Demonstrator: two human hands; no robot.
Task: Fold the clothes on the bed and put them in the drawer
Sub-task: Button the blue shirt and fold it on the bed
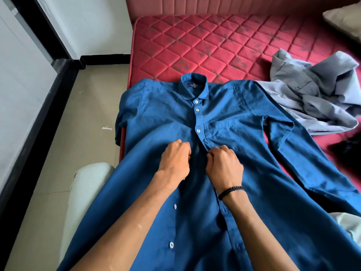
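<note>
A dark blue button-up shirt (160, 118) lies face up on the red quilted mattress (205, 45), collar away from me, its lower part hanging toward me. The top buttons are fastened; lower down the front is open. My left hand (174, 159) pinches the left front edge at mid-chest, fingers curled. My right hand (223, 165), with a black bracelet on the wrist, pinches the right placket edge right beside it. The shirt's left sleeve hangs over the bed's edge; its right sleeve lies out across the mattress.
A crumpled grey-blue garment (312, 94) lies on the mattress to the right, touching the shirt's shoulder. A dark item (347, 147) shows at the right edge, a pillow (343, 18) at the far right corner. Tiled floor (78, 114) and a wall run along the left.
</note>
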